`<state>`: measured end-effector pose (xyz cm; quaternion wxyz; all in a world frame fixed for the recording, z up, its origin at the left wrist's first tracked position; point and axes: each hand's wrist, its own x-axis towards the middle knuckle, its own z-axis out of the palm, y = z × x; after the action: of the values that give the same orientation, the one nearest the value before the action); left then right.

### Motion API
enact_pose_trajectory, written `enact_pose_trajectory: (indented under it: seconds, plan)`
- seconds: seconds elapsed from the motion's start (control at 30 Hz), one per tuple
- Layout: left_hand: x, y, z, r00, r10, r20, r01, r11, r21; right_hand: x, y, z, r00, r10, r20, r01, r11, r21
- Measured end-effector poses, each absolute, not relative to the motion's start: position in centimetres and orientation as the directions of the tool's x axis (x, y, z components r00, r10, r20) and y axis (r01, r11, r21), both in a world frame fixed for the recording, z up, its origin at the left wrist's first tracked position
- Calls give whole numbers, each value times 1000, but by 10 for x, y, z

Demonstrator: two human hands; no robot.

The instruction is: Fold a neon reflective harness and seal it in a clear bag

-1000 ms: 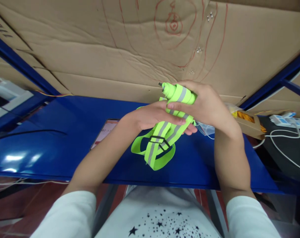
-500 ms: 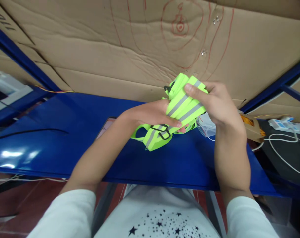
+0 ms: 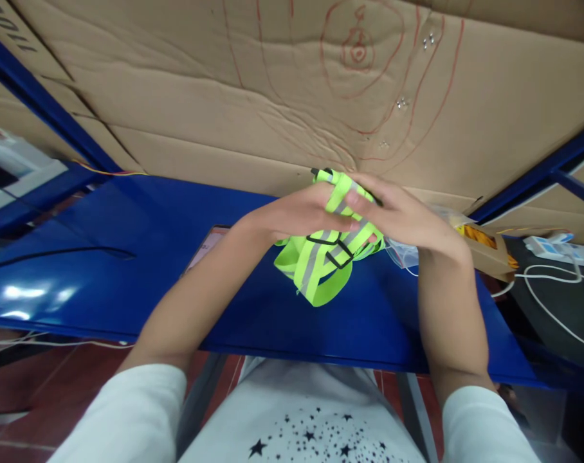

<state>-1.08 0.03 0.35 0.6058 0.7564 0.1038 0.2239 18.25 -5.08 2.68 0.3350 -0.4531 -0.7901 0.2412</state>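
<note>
Evidently both hands, left hand (image 3: 299, 215) and right hand (image 3: 398, 215), are gripping the half-folded reflective strap (image 3: 323, 260) (loops dangling over the table (image 3: 128, 257)); tucking those loops probably comes next.

We see a neon-yellow reflective strap vest (image 3: 321, 260) with grey reflective stripes and black plastic buckles, bunched and partly folded between our two hands above the blue shelf (image 3: 128, 257), toward its back edge by the cardboard. Its loose loops hang down, and the lowest loop appears to touch the shelf surface.
</note>
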Motion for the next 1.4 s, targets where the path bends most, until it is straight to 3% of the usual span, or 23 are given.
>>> enact_pose_trajectory:
  seconds: [0.1, 0.23, 0.33, 0.43, 0.6, 0.8, 0.93, 1.07, 1.2, 1.4]
  plan:
    - [-14, 1, 0, 883, 451, 131, -102, -88, 991, 176, -53, 23, -345, 878, 332, 621, 479, -620]
    - [-15, 2, -4, 881, 473, 3, -105, 190, 976, 173, -49, 18, -229, 880, 415, 624, 460, -631]
    - [-9, 0, -5, 888, 460, 1, -131, 251, 959, 177, -47, 21, -195, 830, 523, 629, 515, -582]
    - [-1, -2, -5, 869, 494, 38, -151, 190, 970, 182, -47, 27, -132, 782, 609, 645, 534, -547]
    - [0, -1, -6, 862, 504, 60, -108, 67, 992, 185, -50, 29, -72, 816, 574, 614, 490, -619]
    - [1, -1, -12, 912, 393, 114, -169, 110, 979, 185, -55, 34, -27, 770, 638, 649, 498, -575]
    - [5, 1, -20, 906, 408, 116, -145, 42, 989, 191, -56, 38, -51, 751, 658, 633, 534, -561]
    - [0, 7, -20, 870, 481, 105, -77, -78, 994, 196, -50, 31, -8, 834, 551, 534, 470, -703]
    - [-4, 7, -16, 886, 454, 99, -36, -146, 989, 194, -46, 26, 0, 924, 383, 369, 356, -859]
    - [-3, -4, -10, 884, 449, 128, -22, -234, 972, 198, -45, 29, -110, 969, 220, 215, 239, -947]
